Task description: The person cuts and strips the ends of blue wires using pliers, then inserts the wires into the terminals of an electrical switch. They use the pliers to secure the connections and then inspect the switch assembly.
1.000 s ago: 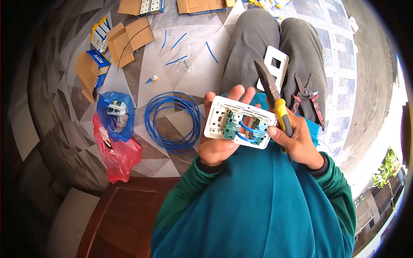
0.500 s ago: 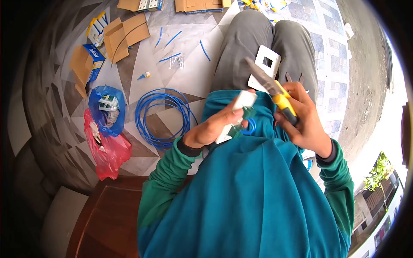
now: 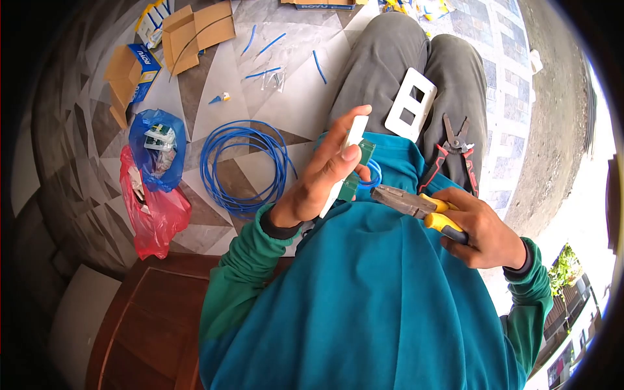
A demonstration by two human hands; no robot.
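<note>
My left hand [image 3: 318, 175] grips a wall outlet [image 3: 354, 135] with a white front and green back housings, turned on edge. A short loop of blue wire [image 3: 372, 174] curls from its back. In my right hand [image 3: 478, 227] are yellow-and-black combination pliers [image 3: 406, 201], their jaws pointing left, close to the blue loop. A white cover plate [image 3: 411, 104] with two square openings lies across my thighs. Beside it, red-and-black wire strippers [image 3: 455, 156] rest on my right leg with their jaws apart.
On the tiled floor lie a coil of blue wire [image 3: 246, 169], cut wire pieces [image 3: 272, 43] and a small plastic packet [image 3: 273, 80]. Opened cardboard boxes [image 3: 198, 36] stand farther off. A blue bag [image 3: 157, 149] with parts overlaps a red bag [image 3: 156, 221]. Brown wooden furniture [image 3: 153, 318] is at lower left.
The pliers have swung down and left, from pointing up over the cover plate to beside the blue wire loop. The outlet has turned more upright, and the wire strippers have come into fuller view.
</note>
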